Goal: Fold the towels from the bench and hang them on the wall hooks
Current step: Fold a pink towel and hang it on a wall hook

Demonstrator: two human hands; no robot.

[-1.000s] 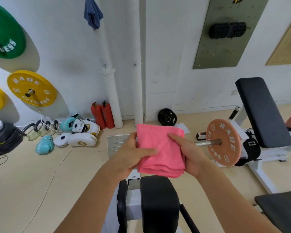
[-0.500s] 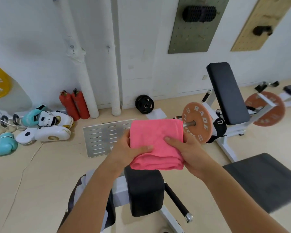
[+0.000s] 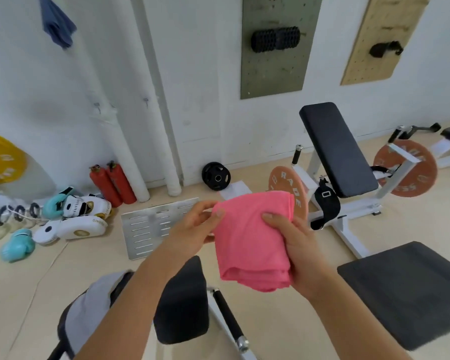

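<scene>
The pink towel (image 3: 252,240) is up in the air, folded into a thick, slightly rumpled bundle, held between both hands in front of the person. The right hand (image 3: 296,250) has it along its right edge, thumb laid across the front of the cloth and the fingers wrapped behind, out of sight. The left hand (image 3: 192,227) pinches the upper left corner, thumb tip on the front face, fingers curled in behind the fabric. The lower folded edges hang loose just below the right palm.

Directly beneath the left forearm sits a black padded seat (image 3: 181,302) with a grey cloth (image 3: 91,307) draped beside it. Below and to the right of the right hand lies a dark flat bench pad (image 3: 411,292). Beyond the right hand stands an inclined bench (image 3: 338,149), and an orange weight plate (image 3: 287,188) peeks out just behind the towel's top right corner. Beyond the left hand a slotted metal plate (image 3: 151,227) lies on the floor, with two red fire extinguishers (image 3: 112,183) against the wall farther back and boxing gloves (image 3: 70,216) well off to the left. High up on the wall, far above the left hand, a blue towel (image 3: 57,24) hangs already.
</scene>
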